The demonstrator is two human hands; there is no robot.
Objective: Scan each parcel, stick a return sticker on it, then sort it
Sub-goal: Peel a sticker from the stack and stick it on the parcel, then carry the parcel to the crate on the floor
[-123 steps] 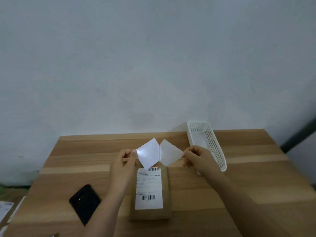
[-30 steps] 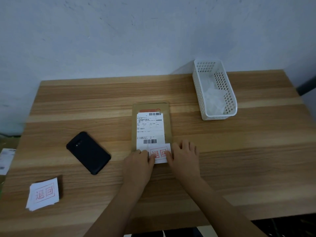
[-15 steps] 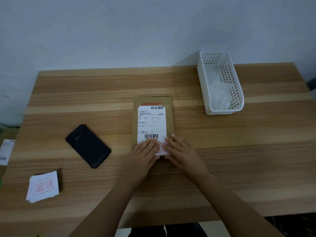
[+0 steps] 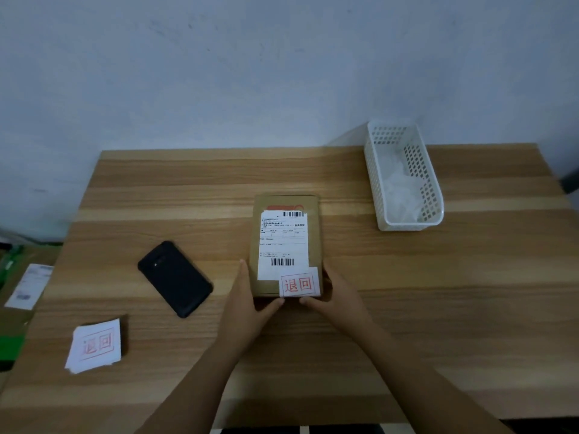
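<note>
My left hand (image 4: 247,303) and right hand (image 4: 336,297) clasp the near end of the brown parcel (image 4: 286,245), which lies flat mid-worktop (image 4: 438,308), thumbs at its near edge. The return sticker (image 4: 298,282), stamped 退回 in red, sits on the near right corner, overlapping the shipping label (image 4: 283,233). To sort it well, I judge, I should lift level with both hands, thumbs off the fresh sticker. The label's barcodes show; its small print is unreadable. Spare 退回 stickers (image 4: 95,346) lie near left.
</note>
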